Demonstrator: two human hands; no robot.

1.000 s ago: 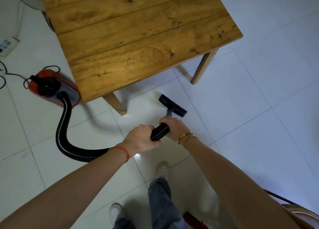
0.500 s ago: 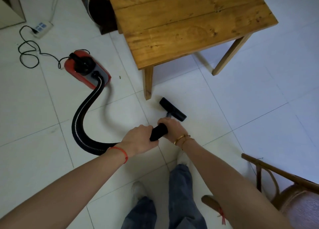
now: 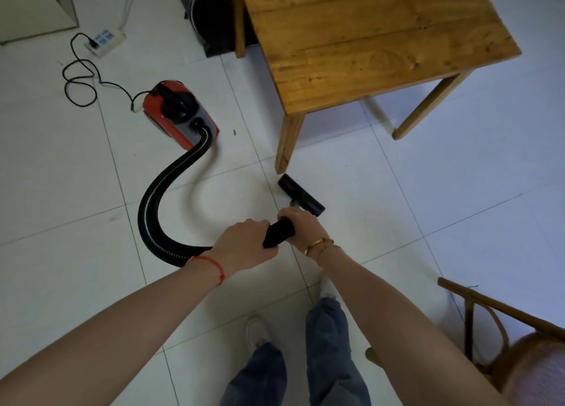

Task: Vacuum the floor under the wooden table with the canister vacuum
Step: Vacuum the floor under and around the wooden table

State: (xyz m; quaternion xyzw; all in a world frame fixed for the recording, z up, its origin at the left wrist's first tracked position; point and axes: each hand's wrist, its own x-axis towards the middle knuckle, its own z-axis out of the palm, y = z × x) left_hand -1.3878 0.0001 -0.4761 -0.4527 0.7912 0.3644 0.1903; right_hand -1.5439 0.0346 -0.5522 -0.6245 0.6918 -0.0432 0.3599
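The hose handle (image 3: 278, 232) is gripped by both hands, the left hand (image 3: 244, 246) nearer, the right hand (image 3: 301, 225) farther. The nozzle (image 3: 301, 195) lies on the floor (image 3: 428, 191) just near the counter (image 3: 367, 38) leg (image 3: 289, 142), not yet under it. A forward push could knock the nozzle against that leg. Its long axis runs far-left to near-right; the handle points far-right.

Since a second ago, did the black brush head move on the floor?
Yes. The brush head was out between the table's front legs; now it sits just in front of the near left table leg, so it slid left.
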